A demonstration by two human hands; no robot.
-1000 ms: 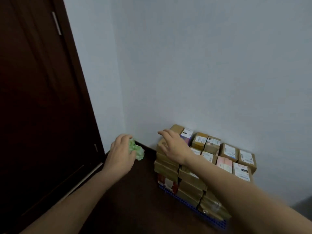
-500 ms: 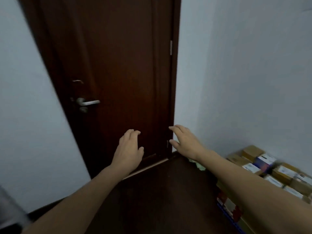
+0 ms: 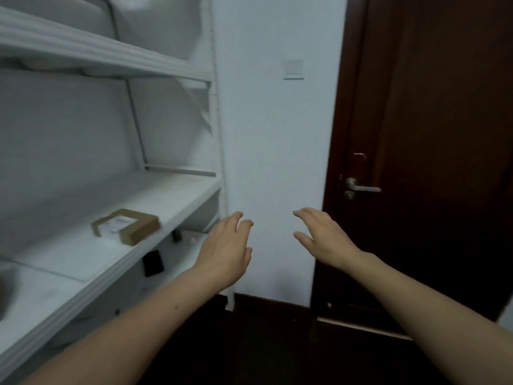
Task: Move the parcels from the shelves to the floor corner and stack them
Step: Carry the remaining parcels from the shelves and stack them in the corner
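Note:
One flat brown cardboard parcel (image 3: 126, 225) with a white label lies on the middle white shelf (image 3: 166, 195) at the left. My left hand (image 3: 226, 250) hovers in the air to the right of the shelf's edge, fingers relaxed and empty. My right hand (image 3: 324, 236) is held out beside it in front of the white wall, also empty with fingers spread. Neither hand touches the parcel. The stack of parcels in the floor corner is out of view.
A higher white shelf (image 3: 97, 54) runs above the parcel. A dark brown door (image 3: 433, 162) with a metal handle (image 3: 361, 187) stands at the right. A light switch (image 3: 293, 65) sits on the wall. Dark floor (image 3: 263, 343) lies below.
The view has swung left from the corner stack, past the door, to the shelves. My right hand left the stack and my left hand no longer holds the green thing.

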